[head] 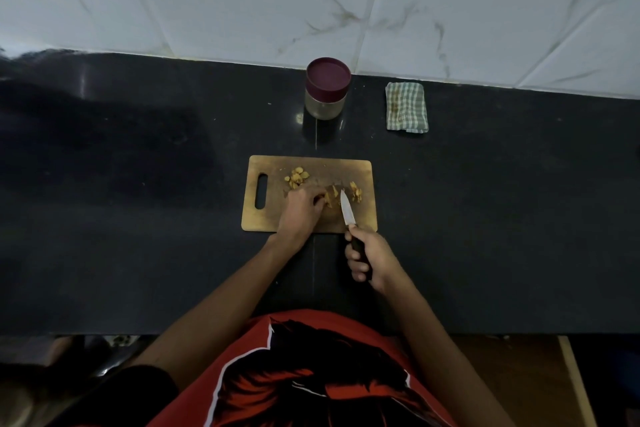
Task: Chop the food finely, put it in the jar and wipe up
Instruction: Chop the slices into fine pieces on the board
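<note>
Your red shirt (311,374) with its dark printed figure fills the near edge; no writing on it can be read. Beyond it, your right hand (369,255) grips the dark handle of a small knife (347,211), fingers curled round it, with the blade pointing away over the near right part of the wooden chopping board (263,218). Your left hand (299,210) rests on the board, its fingers bent down onto yellowish food pieces (330,199) just left of the blade. More cut pieces lie right of the blade tip, and a small heap (297,177) sits farther back. Farther across the dark tabletop (138,184) stands the jar (326,88), maroon lid on, no label visible. A folded checked cloth (407,107) lies to its right.
</note>
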